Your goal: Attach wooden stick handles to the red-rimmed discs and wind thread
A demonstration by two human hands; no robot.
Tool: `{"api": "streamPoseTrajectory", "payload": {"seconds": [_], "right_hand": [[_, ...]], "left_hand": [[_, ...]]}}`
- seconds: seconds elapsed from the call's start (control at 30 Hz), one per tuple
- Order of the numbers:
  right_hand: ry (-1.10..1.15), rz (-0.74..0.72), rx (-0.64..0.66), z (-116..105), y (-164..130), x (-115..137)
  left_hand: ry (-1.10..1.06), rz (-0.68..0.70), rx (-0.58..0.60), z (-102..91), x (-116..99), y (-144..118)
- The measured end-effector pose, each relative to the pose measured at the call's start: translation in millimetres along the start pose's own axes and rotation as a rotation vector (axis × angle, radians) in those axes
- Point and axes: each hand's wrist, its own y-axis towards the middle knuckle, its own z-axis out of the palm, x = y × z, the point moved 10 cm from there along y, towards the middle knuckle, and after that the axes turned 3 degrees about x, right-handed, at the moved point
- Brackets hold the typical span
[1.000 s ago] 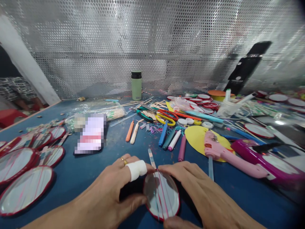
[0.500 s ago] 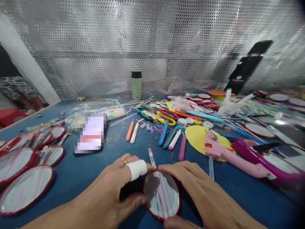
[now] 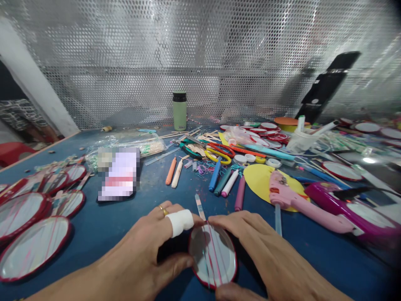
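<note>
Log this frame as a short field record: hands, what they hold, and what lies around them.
left hand: grips the left rim of the red-rimmed disc; one finger wrapped in white tape, a ring on another
right hand: grips the disc's right rim
disc: strung with rubber bands, a stick pokes out behind it
left side: more banded discs laid on the blue table
right side: pink glue gun lying on a yellow circle
beyond: markers, scissors, green bottle upright by the mesh wall

Perforated silver metal sheet (image 3: 219, 54) forms the back wall, catching glare. A blue worktable (image 3: 94, 225) runs up to it. White slanted post (image 3: 34, 88) at far left.
</note>
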Motion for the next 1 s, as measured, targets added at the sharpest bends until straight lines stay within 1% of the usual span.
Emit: {"api": "streamPoseTrajectory", "payload": {"seconds": [0.07,0.2,0.33,0.53,0.8,0.93,1.0], "right_hand": [[0.053,-0.029,0.082,6.0,3.1,3.8],[0.066,-0.028,0.109,6.5,5.3,6.1],[0.087,-0.004,0.081,6.9,1.8,2.3],[0.12,-0.003,0.028,8.3,-1.5,-1.8],[0.124,-0.006,0.108,7.0,4.3,3.6],[0.149,-0.01,0.076,6.5,4.3,2.7],[0.127,-0.007,0.07,6.5,3.9,2.2]], "left_hand": [[-0.009,0.01,-0.006,-0.9,-1.2,0.0],[-0.013,0.005,-0.002,-1.3,-1.1,0.5],[-0.003,-0.014,0.01,0.1,1.2,0.0],[0.003,0.008,-0.008,-0.4,-1.0,-1.9],[0.004,0.019,-0.011,-1.1,-1.2,-1.2],[0.006,0.007,-0.004,-0.6,-0.7,-1.1],[0.006,0.002,-0.004,-0.6,-0.6,-1.1]]}}
